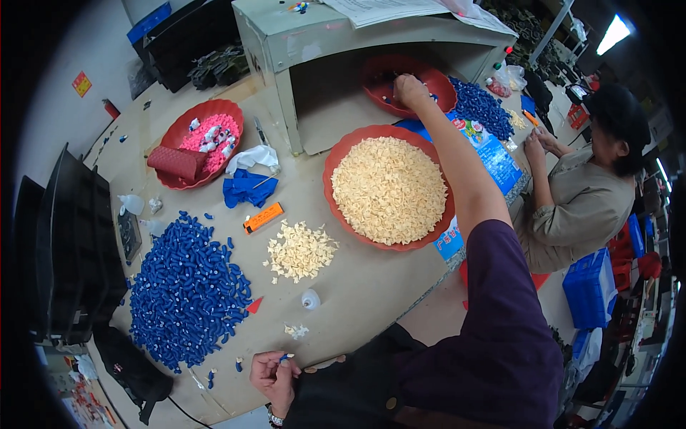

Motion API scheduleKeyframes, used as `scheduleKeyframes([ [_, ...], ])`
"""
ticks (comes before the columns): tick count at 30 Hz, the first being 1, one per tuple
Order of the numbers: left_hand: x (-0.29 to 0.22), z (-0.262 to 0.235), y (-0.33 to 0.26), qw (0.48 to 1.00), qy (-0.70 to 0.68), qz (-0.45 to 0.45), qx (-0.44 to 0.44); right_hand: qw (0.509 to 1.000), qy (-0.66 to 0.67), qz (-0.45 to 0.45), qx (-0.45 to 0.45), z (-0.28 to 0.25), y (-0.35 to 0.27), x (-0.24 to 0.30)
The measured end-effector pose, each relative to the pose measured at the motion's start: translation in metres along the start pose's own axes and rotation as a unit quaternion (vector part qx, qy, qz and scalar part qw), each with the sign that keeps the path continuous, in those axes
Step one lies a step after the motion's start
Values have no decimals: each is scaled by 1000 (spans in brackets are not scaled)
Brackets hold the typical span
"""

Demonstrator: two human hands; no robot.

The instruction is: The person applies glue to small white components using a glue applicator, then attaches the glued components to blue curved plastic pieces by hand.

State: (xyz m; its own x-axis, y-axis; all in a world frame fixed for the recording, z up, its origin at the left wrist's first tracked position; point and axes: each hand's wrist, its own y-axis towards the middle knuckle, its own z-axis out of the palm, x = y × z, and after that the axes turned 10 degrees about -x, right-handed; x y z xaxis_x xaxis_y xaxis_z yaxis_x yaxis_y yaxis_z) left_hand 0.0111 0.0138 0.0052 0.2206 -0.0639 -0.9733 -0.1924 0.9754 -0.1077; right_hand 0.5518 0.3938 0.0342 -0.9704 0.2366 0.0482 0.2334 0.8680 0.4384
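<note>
My right arm wears a dark purple sleeve ending around the elbow. My front is covered by a black garment with a round, brownish button. A silvery band circles my left wrist.

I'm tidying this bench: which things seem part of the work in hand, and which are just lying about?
Likely in use:
- blue piece, in the left fingers
- blue pile
- cream pieces
- far red bowl, right fingers in it

Seemingly lying about:
- papers
- black bag
- blue crate
</note>
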Motion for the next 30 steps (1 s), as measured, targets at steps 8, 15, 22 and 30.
scheduleKeyframes([
  [8, -8, -5, 2, 997, -60, -38, -22, 961, 238, 37, -136, -35, -36, 1],
  [15, -18, 0, 19, 956, -217, -193, -31, 762, 636, 91, -80, -181, -177, 80],
  [22, -31, 4, 6, 929, -241, -277, -44, 582, 775, 63, 237, -213, -369, 222],
  [30, -18, -5, -9, 907, -295, -301, -19, 501, 716, 277, 399, -184, -402, 294],
])
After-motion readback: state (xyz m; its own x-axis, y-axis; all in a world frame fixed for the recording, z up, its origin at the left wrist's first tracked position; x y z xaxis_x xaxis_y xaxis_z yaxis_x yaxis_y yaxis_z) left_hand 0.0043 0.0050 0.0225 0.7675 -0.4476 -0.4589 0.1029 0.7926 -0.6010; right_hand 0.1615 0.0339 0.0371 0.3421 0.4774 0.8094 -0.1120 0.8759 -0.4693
